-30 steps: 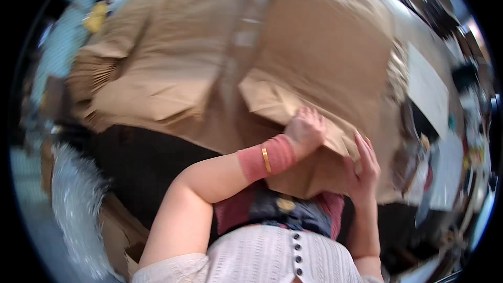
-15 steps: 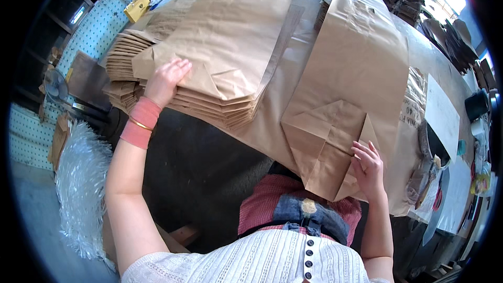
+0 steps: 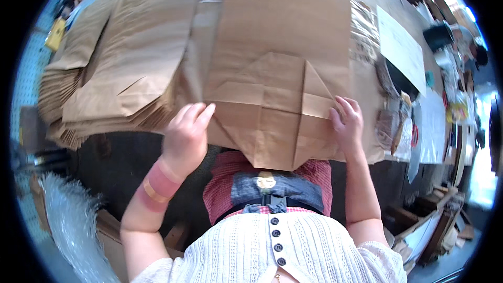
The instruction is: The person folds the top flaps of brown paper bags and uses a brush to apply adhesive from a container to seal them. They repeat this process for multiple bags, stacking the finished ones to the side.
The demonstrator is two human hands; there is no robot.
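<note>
A large brown paper bag lies flat before me, its near end spread into a folded, pointed flap that hangs over the table edge. My left hand, slightly blurred, is at the flap's left corner with thumb and forefinger apart. At the right corner, the thumb and fingers of my right hand are bent around the paper edge. To the left lies a thick stack of brown paper bags with folded ends.
A white sheet rests on the table to the right, near a dark container. Shredded clear plastic strands stand at lower left. A small yellow object lies at the far left. Wooden scraps are at lower right.
My left hand has left the bag stack and come right to the bag's left corner. My right hand has stayed by the bag's right side. The view has turned rightward.
</note>
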